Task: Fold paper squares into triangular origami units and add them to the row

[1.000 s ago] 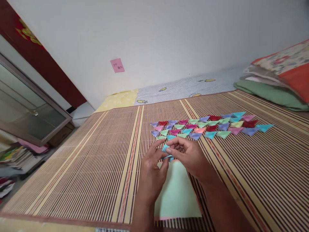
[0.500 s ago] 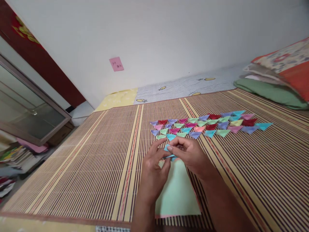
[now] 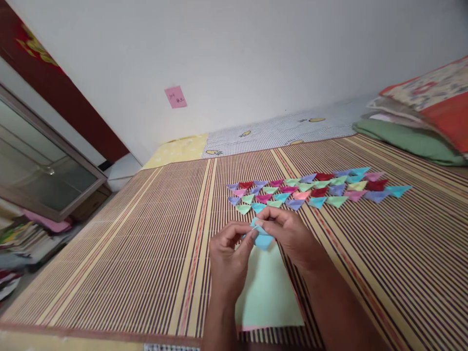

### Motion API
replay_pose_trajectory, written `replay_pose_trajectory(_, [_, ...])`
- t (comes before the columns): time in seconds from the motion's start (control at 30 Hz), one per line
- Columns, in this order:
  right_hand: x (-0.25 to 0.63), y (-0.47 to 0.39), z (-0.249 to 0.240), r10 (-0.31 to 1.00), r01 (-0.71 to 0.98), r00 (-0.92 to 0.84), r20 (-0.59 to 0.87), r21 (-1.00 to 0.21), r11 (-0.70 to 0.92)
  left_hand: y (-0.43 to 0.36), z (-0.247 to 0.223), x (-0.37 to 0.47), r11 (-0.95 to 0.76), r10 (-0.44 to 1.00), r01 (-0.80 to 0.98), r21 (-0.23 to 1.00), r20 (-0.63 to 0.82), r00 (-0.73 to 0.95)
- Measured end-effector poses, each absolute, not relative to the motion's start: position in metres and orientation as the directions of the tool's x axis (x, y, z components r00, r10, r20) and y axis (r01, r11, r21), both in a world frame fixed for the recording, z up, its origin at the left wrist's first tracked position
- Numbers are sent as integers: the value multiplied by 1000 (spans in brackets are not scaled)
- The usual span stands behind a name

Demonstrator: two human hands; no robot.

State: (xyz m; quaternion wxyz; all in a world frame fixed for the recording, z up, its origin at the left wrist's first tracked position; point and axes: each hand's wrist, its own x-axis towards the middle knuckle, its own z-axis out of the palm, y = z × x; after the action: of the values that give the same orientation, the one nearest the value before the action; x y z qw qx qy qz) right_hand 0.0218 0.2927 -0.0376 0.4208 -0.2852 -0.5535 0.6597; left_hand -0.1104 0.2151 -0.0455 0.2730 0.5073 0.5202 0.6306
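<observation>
A small blue folded paper (image 3: pixel 263 241) is pinched between both hands, above the far end of a pale green paper sheet (image 3: pixel 272 292). My left hand (image 3: pixel 230 256) grips its left side between thumb and fingers. My right hand (image 3: pixel 288 234) pinches its upper right part. Pink edges show from under the green sheet. Just beyond the hands, rows of small folded paper triangles (image 3: pixel 302 195) in blue, green, red, pink and purple lie on the striped mat (image 3: pixel 164 253).
Folded bedding and a green pillow (image 3: pixel 409 139) lie at the far right. A pink note (image 3: pixel 176 97) is on the white wall. At the left stand a glass-panelled door (image 3: pixel 44 161) and a pile of books (image 3: pixel 32 234).
The blue paper has turned and now shows a larger face below the fingers. My left hand's fingers have curled in closer around its left side.
</observation>
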Motion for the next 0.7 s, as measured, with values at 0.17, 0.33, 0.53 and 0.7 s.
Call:
replay_pose_trajectory(0.17, [21, 294, -39, 866, -259, -494, 82, -964, -57, 215, -43, -105, -242, 873, 88, 966, 256, -415])
replay_pose_trajectory(0.33, [18, 292, -37, 867, -230, -481, 129, -973, 17, 216, -38, -103, -222, 868, -10, 975, 193, -458])
replay_pose_trajectory(0.53, [22, 290, -35, 848, -180, -502, 167, -980, 87, 217, -35, -104, -203, 869, -126, 971, 119, -479])
replay_pose_trajectory(0.7, [33, 295, -41, 759, -192, -628, 175, -979, 67, 216, -35, -104, -227, 876, -161, 961, 129, -465])
